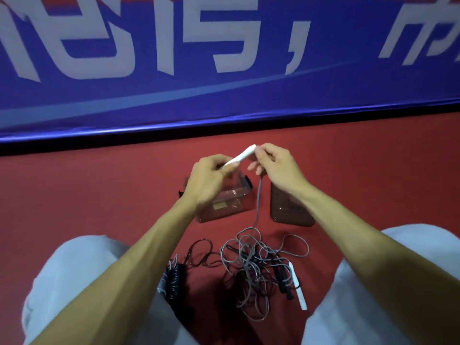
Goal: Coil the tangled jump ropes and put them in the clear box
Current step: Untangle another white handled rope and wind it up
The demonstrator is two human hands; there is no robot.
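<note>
Both bare forearms reach forward from either side and converge on the white handle [240, 156], held raised between the hands. The left hand [209, 180] curls its fingers round the handle's near, lower end, knuckles up; the right hand [276, 168] pinches the handle's far, upper tip, its other fingers loosely curled
</note>
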